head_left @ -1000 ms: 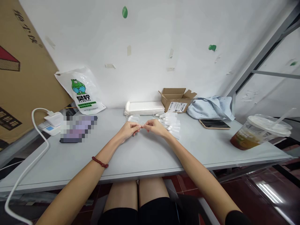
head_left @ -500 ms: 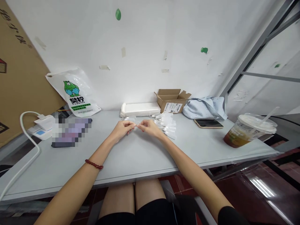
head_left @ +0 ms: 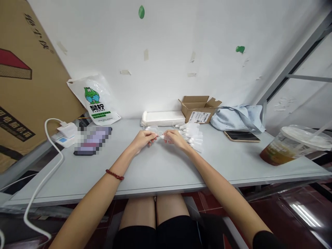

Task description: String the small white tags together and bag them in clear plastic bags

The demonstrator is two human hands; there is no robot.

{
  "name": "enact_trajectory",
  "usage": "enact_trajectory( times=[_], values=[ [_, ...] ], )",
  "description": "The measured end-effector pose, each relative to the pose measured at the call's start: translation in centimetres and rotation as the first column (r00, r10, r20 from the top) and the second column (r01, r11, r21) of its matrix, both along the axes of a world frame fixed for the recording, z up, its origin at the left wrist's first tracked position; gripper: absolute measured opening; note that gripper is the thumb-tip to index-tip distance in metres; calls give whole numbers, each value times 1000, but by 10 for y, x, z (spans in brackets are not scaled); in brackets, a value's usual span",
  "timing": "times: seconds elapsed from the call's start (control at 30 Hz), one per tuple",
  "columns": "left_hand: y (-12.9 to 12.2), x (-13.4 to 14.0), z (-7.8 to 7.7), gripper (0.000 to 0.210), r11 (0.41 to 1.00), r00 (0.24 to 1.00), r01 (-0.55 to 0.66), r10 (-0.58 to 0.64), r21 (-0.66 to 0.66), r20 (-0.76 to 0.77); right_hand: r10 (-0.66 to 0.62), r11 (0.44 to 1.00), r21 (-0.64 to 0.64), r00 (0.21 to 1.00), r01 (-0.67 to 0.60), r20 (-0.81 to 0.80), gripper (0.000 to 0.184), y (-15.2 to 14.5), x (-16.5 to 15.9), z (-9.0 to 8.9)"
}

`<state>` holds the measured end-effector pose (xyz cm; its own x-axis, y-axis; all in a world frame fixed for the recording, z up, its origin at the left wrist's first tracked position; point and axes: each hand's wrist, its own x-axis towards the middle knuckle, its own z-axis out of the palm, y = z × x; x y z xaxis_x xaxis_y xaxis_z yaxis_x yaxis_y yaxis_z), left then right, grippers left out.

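My left hand (head_left: 144, 140) pinches one end of a thin cord loop (head_left: 160, 133) between thumb and fingers. Opposite it, my right hand (head_left: 175, 139) is closed around a small clear plastic piece with a white tip (head_left: 162, 137), which points left toward the loop. Its far end is hidden by my right fingers. Just beyond my right hand lies a loose pile of similar clear pieces with white tips (head_left: 193, 135). Another white-tipped piece (head_left: 151, 128) rests behind my left hand.
Along the wall stand a stack of white flat packs (head_left: 163, 118), an open cardboard box (head_left: 197, 110) and a pale blue cloth bag (head_left: 238, 117). A phone (head_left: 241, 136) and drink cup (head_left: 290, 145) are right. Left are a pixelated phone (head_left: 93, 140), white charger (head_left: 67, 130) and plastic bag (head_left: 97, 100).
My hands have drawn slightly apart, so the cord loop and white tip now show between them. The view has turned a little to the left.
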<state>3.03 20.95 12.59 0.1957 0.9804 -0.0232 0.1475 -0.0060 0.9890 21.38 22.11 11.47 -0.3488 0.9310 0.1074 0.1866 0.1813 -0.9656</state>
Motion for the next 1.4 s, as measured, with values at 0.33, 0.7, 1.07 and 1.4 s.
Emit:
enact_trajectory(
  times=[0.33, 0.7, 1.07, 1.4],
  values=[
    [1, -1, -2, 31, 998, 1000, 13, -12, 57, -23, -26, 998, -65, 996, 21, -80, 14, -3, 0, 4],
    [1, 3, -4, 29, 996, 997, -29, 35, 90, -67, 1, 997, -81, 983, -17, -185, 19, -2, 3, 1],
    [-3, 9, -7, 26, 989, 994, -28, 43, 147, -102, -1, 997, -80, 985, -13, -173, 25, -5, 1, 0],
    [12, -17, 2, 24, 977, 972, -114, 147, 182, -182, -373, 870, 424, 898, 252, 232, 26, 26, 40, 10]
  ],
)
